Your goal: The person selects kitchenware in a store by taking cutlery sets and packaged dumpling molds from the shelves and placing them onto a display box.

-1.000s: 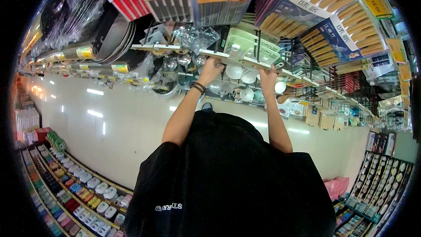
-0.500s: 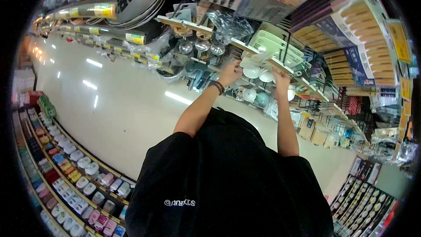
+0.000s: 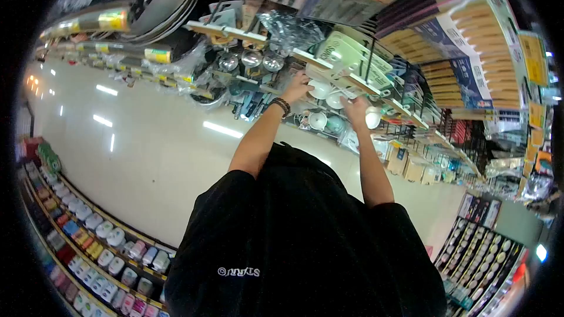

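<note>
White ladles [image 3: 319,89] hang in a row below a shelf strip, bowls downward. My left hand [image 3: 298,87], with a dark beaded bracelet at the wrist, has its fingers curled at the edge of the leftmost white bowl. At the neighbouring white ladle [image 3: 335,101] are the bent fingers of my right hand [image 3: 356,110]; part of its grip is hidden. Another white bowl [image 3: 373,118] hangs just right of that hand. Pale green packaging cards [image 3: 341,49] sit above the ladles.
Clear-bowled metal ladles [image 3: 251,58] and crinkled plastic wrap [image 3: 291,32] hang to the left. Packs of wooden-handled utensils [image 3: 470,64] fill the right side. Frying pans [image 3: 167,9] are stacked at upper left. Behind me, shelves [image 3: 111,235] hold small boxes, across a shiny floor [image 3: 170,158].
The view has shifted, so the shelf goods sit further left. My right hand has moved from the shelf strip down to the white ladles. My left hand stays at the leftmost bowl.
</note>
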`<state>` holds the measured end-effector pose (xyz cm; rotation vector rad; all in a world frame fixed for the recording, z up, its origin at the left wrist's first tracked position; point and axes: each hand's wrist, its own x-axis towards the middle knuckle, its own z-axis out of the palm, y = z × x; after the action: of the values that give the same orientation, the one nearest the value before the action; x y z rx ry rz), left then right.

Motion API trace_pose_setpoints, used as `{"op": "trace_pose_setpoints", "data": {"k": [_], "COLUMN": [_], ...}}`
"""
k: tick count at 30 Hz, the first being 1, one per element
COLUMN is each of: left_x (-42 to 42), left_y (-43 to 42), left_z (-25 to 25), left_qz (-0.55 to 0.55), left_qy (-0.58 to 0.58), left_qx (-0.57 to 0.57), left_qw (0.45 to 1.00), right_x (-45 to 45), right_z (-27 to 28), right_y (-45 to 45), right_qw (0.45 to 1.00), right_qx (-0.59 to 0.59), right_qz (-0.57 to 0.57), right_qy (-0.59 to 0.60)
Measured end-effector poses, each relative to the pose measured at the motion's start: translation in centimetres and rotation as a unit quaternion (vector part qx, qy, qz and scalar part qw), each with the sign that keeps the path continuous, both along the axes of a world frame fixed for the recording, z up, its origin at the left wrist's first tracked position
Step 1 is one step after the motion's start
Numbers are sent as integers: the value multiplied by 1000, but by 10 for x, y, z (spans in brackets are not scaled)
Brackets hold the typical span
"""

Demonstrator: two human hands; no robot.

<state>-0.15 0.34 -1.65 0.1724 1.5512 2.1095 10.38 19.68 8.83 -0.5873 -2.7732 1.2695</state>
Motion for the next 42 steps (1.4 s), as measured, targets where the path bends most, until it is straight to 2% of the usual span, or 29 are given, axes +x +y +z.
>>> {"op": "trace_pose_setpoints", "data": {"k": [3, 4, 7, 8, 11, 12, 15, 16, 19, 20, 23, 26, 29, 32, 35, 38, 42], "left_x": [-2, -6, -14, -14, -14, -15, -16, -22, -22, -23, -27, -20, -16, -5, -17, -19, -16], "left_y": [2, 1, -1, -2, -3, -7, -10, -12, -17, -18, -24, -25, -24, -20, -27, -29, -22], "left_z": [5, 8, 5, 3, 12, 26, 27, 22, 26, 31, 35, 51, 57, 77, 50, 38, 40], "left_qz": [0, -2, -32, -53, -54, -78, -72, -80, -44, -31, -40, -33, -35, -53, -98, -109, -109], "left_qy": [-32, -11, 14, 2, -7, -11, -28, -16, -33, -38, -44, -53, -43, -35, -41, -45, -38], "left_qx": [-3, -48, -76, -83, -111, -119, -110, -152, -129, -120, -125, -127, -138, -148, -155, -154, -160], "left_qw": [999, 999, 997, 995, 992, 990, 991, 985, 990, 992, 990, 990, 989, 987, 982, 981, 980], "right_x": [11, 7, 10, 12, 16, 18, 17, 17, 16, 14, 14, 14, 23, 24, 21, 15, 8], "right_z": [-12, -26, -43, -50, -51, -52, -42, -25, -40, -55, -53, -65, -23, -25, -38, -52, -73], "right_y": [-14, -16, -7, -10, -18, -22, -34, -38, -37, -34, -36, -31, -36, -38, -34, -29, -26], "right_qw": [992, 956, 975, 970, 960, 965, 956, 954, 939, 945, 928, 942, 978, 979, 955, 967, 950], "right_qx": [-105, -268, -215, -235, -261, -243, -277, -276, -322, -301, -322, -268, -141, 62, 55, -141, -196], "right_qz": [-69, -64, -60, -54, -99, -89, -71, -116, -92, -96, -83, -83, -140, -139, -142, -126, -130], "right_qy": [20, 104, 12, 39, -14, 26, 70, -15, 73, 88, 170, 187, 65, 136, 255, 170, 204]}}
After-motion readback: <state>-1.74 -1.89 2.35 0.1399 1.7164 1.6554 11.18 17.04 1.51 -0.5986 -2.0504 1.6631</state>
